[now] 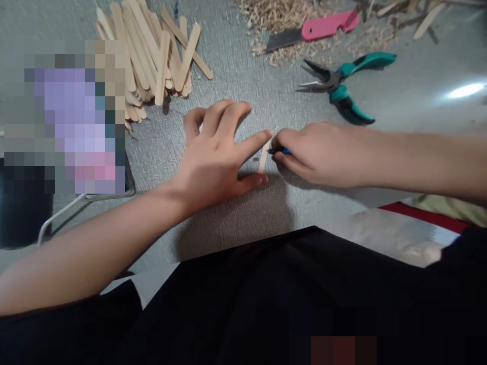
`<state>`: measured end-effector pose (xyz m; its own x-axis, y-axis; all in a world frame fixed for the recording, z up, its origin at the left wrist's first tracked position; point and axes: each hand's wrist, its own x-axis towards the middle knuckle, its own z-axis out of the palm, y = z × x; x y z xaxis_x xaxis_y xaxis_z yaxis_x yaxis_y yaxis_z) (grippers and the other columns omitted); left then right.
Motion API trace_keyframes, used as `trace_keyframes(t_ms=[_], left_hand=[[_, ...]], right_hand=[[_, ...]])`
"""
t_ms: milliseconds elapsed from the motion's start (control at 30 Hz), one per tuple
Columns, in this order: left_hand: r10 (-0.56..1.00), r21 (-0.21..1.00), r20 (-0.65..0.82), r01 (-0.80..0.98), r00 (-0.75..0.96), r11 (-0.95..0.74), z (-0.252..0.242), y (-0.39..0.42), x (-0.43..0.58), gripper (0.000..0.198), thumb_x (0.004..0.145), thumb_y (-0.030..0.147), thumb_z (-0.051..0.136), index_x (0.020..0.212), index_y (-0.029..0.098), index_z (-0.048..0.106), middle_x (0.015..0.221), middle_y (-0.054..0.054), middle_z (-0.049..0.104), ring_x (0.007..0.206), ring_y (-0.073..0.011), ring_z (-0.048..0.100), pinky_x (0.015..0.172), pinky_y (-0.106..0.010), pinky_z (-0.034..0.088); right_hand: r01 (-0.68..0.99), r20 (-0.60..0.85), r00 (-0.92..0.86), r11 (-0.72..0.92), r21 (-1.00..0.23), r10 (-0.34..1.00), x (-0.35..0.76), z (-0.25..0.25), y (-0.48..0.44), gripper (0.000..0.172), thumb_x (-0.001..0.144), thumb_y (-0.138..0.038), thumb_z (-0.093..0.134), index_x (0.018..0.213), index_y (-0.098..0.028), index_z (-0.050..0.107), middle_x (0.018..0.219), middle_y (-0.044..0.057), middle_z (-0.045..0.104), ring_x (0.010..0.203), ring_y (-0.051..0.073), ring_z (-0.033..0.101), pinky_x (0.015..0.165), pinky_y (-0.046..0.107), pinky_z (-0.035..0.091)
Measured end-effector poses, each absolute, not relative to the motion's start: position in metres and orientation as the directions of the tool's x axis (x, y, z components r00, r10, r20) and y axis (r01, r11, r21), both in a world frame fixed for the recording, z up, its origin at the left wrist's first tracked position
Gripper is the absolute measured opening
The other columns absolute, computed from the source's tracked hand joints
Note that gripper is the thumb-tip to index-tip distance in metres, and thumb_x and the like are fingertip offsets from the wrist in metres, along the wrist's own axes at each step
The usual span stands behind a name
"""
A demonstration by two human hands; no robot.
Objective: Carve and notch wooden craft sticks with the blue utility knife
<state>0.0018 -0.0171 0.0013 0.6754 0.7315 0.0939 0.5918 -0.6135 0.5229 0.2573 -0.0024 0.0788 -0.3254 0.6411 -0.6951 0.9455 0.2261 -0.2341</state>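
Pen tip at a pale wooden strip — the strip lies on the grey table, left of the pliers and nearer the person.
The left hand, farther left of the pliers, has its fingers spread wide, index fingertip at the strip's far end and thumb at its near end; the right hand, just on the near side of the pliers, pinches a blue-and-black pen — its tip at the strip's right edge. Beyond the pliers a pink-handled cutter rests among wood shavings; well left of them, craft sticks lie heaped.
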Motion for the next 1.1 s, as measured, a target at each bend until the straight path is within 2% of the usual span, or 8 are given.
trace_keyframes(t_ms=[67,133,233,500,733,900,1000,1100], left_hand=[[0.728,0.504,0.100,0.596,0.679,-0.625,0.003,-0.018,0.002,0.072,0.098,0.051,0.092,0.167,0.045,0.071,0.178,-0.017,0.060,0.169,-0.0581,0.045,0.130,-0.086,0.034],[0.726,0.486,0.093,0.605,0.681,-0.630,0.007,-0.018,0.002,0.071,0.100,0.050,0.090,0.168,0.045,0.070,0.175,-0.017,0.063,0.169,-0.0577,0.046,0.129,-0.086,0.035],[0.717,0.475,0.075,0.608,0.693,-0.637,0.011,-0.018,0.002,0.068,0.104,0.050,0.085,0.169,0.043,0.070,0.176,-0.018,0.062,0.169,-0.0575,0.046,0.128,-0.085,0.036],[0.706,0.465,0.060,0.606,0.705,-0.645,0.011,-0.016,0.001,0.069,0.104,0.052,0.085,0.171,0.045,0.068,0.176,-0.017,0.062,0.171,-0.0556,0.045,0.129,-0.084,0.036],[0.715,0.478,0.066,0.607,0.696,-0.635,0.010,-0.016,0.003,0.065,0.106,0.053,0.081,0.170,0.044,0.069,0.178,-0.018,0.059,0.171,-0.0560,0.045,0.129,-0.085,0.036],[0.736,0.496,0.081,0.613,0.672,-0.614,0.006,-0.016,0.006,0.067,0.099,0.052,0.091,0.164,0.049,0.074,0.177,-0.014,0.059,0.169,-0.0558,0.045,0.131,-0.082,0.035],[0.742,0.492,0.096,0.617,0.663,-0.614,0.006,-0.017,0.008,0.062,0.101,0.052,0.092,0.161,0.046,0.076,0.176,-0.014,0.059,0.168,-0.0531,0.044,0.133,-0.078,0.035],[0.742,0.479,0.087,0.625,0.665,-0.616,0.007,-0.018,0.010,0.058,0.103,0.050,0.092,0.158,0.037,0.079,0.180,-0.017,0.057,0.168,-0.0527,0.045,0.133,-0.078,0.036]], right_hand=[[0.946,-0.701,-0.320,0.259,-0.197,0.638,0.258,0.077,-0.003,0.024,0.118,-0.046,0.053,0.114,-0.026,0.066,0.073,0.003,0.052,0.062,0.026,0.045,0.067,0.041,0.028],[0.947,-0.712,-0.306,0.281,-0.158,0.632,0.258,0.075,-0.004,0.040,0.119,-0.051,0.047,0.129,-0.022,0.073,0.077,0.007,0.061,0.064,0.029,0.053,0.068,0.042,0.031],[0.945,-0.721,-0.294,0.304,-0.120,0.628,0.258,0.076,-0.005,0.057,0.120,-0.055,0.040,0.146,-0.017,0.074,0.086,0.013,0.071,0.068,0.034,0.062,0.070,0.043,0.035],[0.940,-0.725,-0.288,0.328,-0.091,0.625,0.253,0.077,-0.007,0.057,0.122,-0.050,0.040,0.154,-0.013,0.071,0.098,0.019,0.078,0.075,0.036,0.070,0.070,0.044,0.041],[0.935,-0.711,-0.264,0.353,-0.024,0.652,0.245,0.080,-0.011,0.053,0.123,-0.043,0.035,0.148,-0.012,0.070,0.100,0.019,0.080,0.080,0.036,0.073,0.069,0.044,0.040],[0.881,-0.775,-0.233,0.465,0.087,0.587,0.228,0.086,-0.003,0.038,0.118,-0.030,0.051,0.141,-0.014,0.077,0.083,0.011,0.075,0.068,0.031,0.067,0.066,0.042,0.042],[0.788,-0.831,-0.208,0.592,0.170,0.516,0.217,0.090,0.004,0.030,0.112,-0.016,0.058,0.127,-0.016,0.084,0.079,0.008,0.073,0.065,0.026,0.063,0.068,0.041,0.043],[0.753,-0.864,-0.220,0.641,0.146,0.454,0.216,0.090,0.008,0.022,0.110,-0.013,0.065,0.103,-0.019,0.085,0.085,0.008,0.077,0.072,0.023,0.066,0.075,0.041,0.049]])
